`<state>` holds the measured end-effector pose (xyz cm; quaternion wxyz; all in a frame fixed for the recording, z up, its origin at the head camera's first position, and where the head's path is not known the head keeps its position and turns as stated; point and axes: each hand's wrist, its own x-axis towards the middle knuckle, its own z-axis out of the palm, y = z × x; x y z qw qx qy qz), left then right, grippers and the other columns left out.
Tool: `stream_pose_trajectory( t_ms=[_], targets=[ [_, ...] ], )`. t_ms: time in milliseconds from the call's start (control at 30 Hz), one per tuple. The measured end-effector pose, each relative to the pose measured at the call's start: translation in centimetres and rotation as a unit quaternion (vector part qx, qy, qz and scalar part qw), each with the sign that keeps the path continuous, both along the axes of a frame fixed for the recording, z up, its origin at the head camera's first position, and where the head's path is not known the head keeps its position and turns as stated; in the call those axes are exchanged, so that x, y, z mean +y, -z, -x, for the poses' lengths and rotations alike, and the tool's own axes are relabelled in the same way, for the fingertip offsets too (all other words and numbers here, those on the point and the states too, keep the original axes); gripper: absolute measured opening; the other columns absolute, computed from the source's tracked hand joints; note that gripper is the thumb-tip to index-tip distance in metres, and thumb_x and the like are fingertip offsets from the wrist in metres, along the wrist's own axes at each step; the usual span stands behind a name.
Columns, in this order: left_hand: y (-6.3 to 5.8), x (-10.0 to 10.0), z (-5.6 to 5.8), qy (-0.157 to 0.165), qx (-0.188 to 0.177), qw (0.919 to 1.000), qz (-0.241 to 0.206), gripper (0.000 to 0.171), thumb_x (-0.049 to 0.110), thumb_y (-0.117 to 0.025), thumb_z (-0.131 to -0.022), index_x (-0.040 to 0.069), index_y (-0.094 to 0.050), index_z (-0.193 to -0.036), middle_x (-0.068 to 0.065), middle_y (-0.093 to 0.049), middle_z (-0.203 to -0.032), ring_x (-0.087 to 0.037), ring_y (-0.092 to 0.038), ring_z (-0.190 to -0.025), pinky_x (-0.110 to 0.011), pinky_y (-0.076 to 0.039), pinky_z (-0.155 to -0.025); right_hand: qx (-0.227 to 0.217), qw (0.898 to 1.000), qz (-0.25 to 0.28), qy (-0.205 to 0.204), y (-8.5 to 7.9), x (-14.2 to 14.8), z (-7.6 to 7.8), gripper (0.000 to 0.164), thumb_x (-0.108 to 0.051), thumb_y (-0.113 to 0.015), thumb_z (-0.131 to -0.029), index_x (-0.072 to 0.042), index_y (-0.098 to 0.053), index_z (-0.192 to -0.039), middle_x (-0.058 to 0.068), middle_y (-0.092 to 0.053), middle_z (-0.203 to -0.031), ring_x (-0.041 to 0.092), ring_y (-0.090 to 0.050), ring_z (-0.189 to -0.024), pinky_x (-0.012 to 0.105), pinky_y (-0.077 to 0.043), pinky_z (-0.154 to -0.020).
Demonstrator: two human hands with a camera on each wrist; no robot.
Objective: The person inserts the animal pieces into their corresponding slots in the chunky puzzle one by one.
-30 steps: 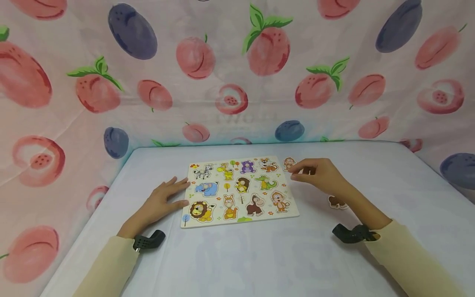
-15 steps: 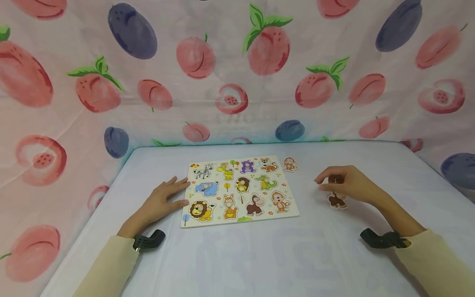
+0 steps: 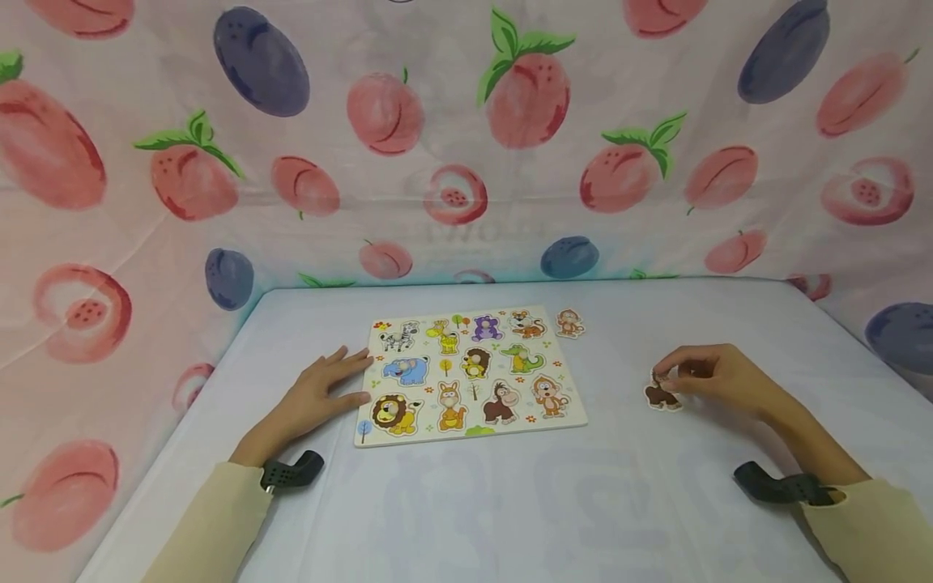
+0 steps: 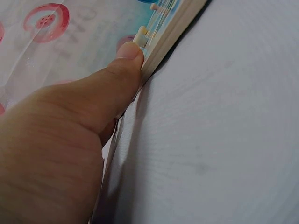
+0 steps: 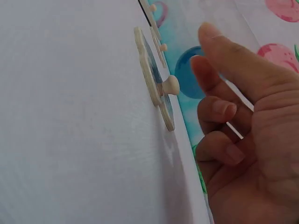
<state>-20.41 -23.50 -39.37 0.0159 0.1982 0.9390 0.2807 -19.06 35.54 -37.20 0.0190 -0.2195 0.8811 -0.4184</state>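
Note:
A wooden animal puzzle board (image 3: 526, 426) lies on the white table, with most of its pieces seated. My left hand (image 3: 337, 387) rests flat at the board's left edge, and its thumb (image 4: 125, 59) presses against the board's side (image 4: 174, 29). A loose brown animal piece (image 3: 662, 396) lies on the table to the right of the board. My right hand (image 3: 669, 376) hovers right at it with its fingers loosely curled. In the right wrist view the piece's knob (image 5: 170, 85) stands free, a small gap away from my fingertips (image 5: 202, 63).
A small loose monkey piece (image 3: 569, 322) lies on the table by the board's far right corner. Fruit-print cloth (image 3: 466, 146) walls the table at the back and on both sides. Black wrist mounts (image 3: 780, 488) sit on both forearms.
My right hand has left the monkey piece by the board's far corner and moved right and nearer, down to the brown piece. The left hand has stayed put.

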Motion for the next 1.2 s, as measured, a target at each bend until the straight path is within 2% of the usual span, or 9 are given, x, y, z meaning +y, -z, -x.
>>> stream_pose_trajectory(
  t_ms=[267,433,600,900,1200],
  targets=[
    [0.1,0.0,-0.1,-0.002,-0.002,1.0000,0.003,0.067,0.048,-0.064,-0.087,0.018,-0.046,-0.144,-0.002,-0.033,-0.153,-0.036,-0.013,-0.143,-0.063,-0.007,-0.110,-0.015,0.999,0.021,-0.019,1.0,0.7,0.1,0.019,-0.010,-0.070,-0.087,-0.006,-0.070,-0.106,0.009,-0.070,-0.097,0.015,-0.062,-0.082,0.024,-0.052,-0.064],
    [0.0,-0.1,0.1,-0.001,-0.001,1.0000,0.001,0.067,0.047,-0.065,-0.087,0.018,-0.046,-0.144,-0.001,-0.034,-0.152,-0.034,-0.013,-0.143,-0.061,-0.007,-0.111,-0.002,1.000,0.012,-0.021,1.4,1.1,0.5,0.019,-0.010,-0.071,-0.087,-0.009,-0.070,-0.105,0.008,-0.069,-0.097,0.015,-0.061,-0.081,0.024,-0.051,-0.065],
    [0.1,-0.1,0.1,0.001,0.001,1.0000,0.002,0.067,0.047,-0.066,-0.087,0.017,-0.047,-0.143,-0.001,-0.035,-0.152,-0.034,-0.014,-0.143,-0.060,-0.007,-0.111,-0.012,1.000,0.006,-0.014,1.5,1.2,0.8,0.017,-0.013,-0.073,-0.086,-0.012,-0.072,-0.103,0.005,-0.068,-0.100,0.015,-0.060,-0.086,0.023,-0.051,-0.070],
    [0.0,-0.2,0.1,0.006,0.002,1.0000,0.005,0.066,0.046,-0.065,-0.087,0.016,-0.047,-0.143,-0.002,-0.035,-0.152,-0.034,-0.014,-0.143,-0.060,-0.007,-0.111,-0.020,0.999,0.020,-0.031,1.6,1.0,0.7,0.017,-0.009,-0.070,-0.087,-0.007,-0.071,-0.104,0.008,-0.071,-0.099,0.017,-0.066,-0.090,0.020,-0.052,-0.075],
    [0.1,-0.1,0.2,0.011,0.007,0.9999,0.006,0.066,0.046,-0.066,-0.087,0.016,-0.047,-0.143,-0.002,-0.036,-0.151,-0.033,-0.014,-0.144,-0.059,-0.007,-0.112,-0.017,1.000,0.008,-0.015,1.9,1.0,0.6,0.016,-0.010,-0.071,-0.086,-0.008,-0.073,-0.102,0.006,-0.072,-0.098,0.013,-0.067,-0.091,0.019,-0.052,-0.076]
  ],
)
